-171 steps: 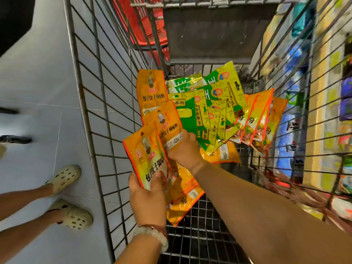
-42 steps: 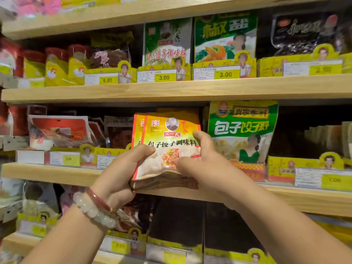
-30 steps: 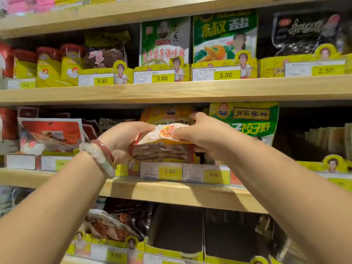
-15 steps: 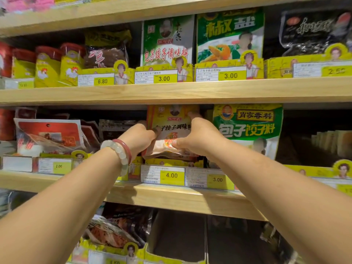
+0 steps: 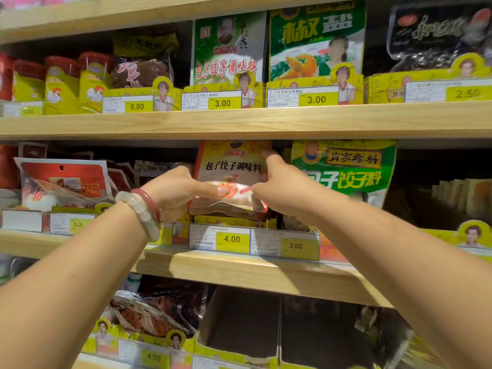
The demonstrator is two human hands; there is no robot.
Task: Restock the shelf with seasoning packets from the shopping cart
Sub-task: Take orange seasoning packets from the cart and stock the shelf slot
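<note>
A stack of orange dumpling seasoning packets (image 5: 231, 166) stands in the middle shelf's slot, behind the 4.00 price tag (image 5: 231, 238). My left hand (image 5: 178, 191), with two bracelets at the wrist, grips the stack's left lower side, thumb across the front. My right hand (image 5: 279, 190) grips its right side, one finger up along the right edge. The packets' lower part bends forward between my thumbs. The shopping cart is out of view.
A green dumpling seasoning bag (image 5: 346, 169) stands right beside the stack. Red-and-white packets (image 5: 61, 182) lie to the left. The wooden shelf edge (image 5: 239, 272) runs below my wrists; another shelf (image 5: 239, 121) with green packets and price tags hangs above.
From the cart I carried the orange packets up to the shelf. Over the last second both hands pushed the stack back into the slot, and it now stands more upright.
</note>
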